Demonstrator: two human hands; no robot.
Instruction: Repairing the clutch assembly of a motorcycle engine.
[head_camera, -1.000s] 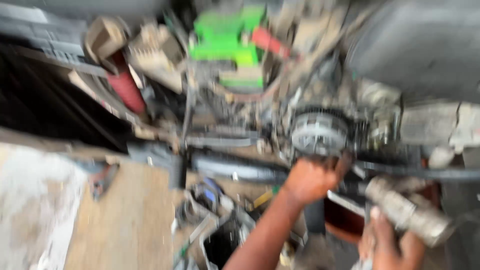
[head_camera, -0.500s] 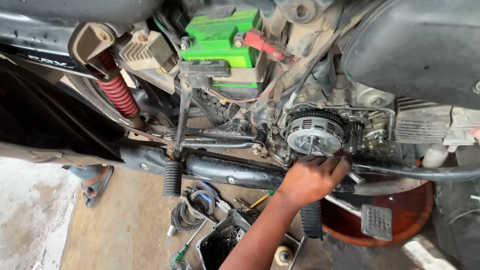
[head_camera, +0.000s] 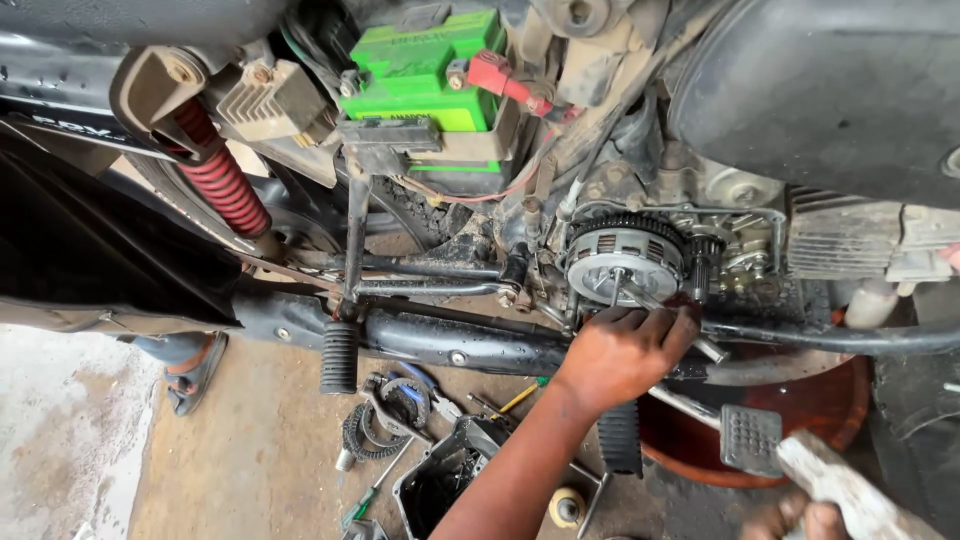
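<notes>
A motorcycle stands with its side cover off, and the round toothed clutch (head_camera: 625, 255) is exposed at centre. My left hand (head_camera: 620, 355) reaches up from below and grips a slim metal tool (head_camera: 706, 348) whose tip rests against the clutch face. My right hand (head_camera: 800, 520) is just visible at the bottom right edge, closed around a rough wooden handle (head_camera: 845, 490) that points up and left. The handle's far end is cut off by the frame.
A green battery (head_camera: 420, 70) and red shock spring (head_camera: 225, 190) sit above left. A red basin (head_camera: 800, 400) lies under the engine beside a foot pedal (head_camera: 750, 438). The removed engine cover (head_camera: 445, 480), loose clutch parts (head_camera: 395, 400) and a screwdriver (head_camera: 370, 495) litter the ground. Another person's sandalled foot (head_camera: 195, 360) stands left.
The view has steadied from a blur. My left hand stays at the clutch. My right hand left the view half a second ago and is back at the bottom right with the wooden handle.
</notes>
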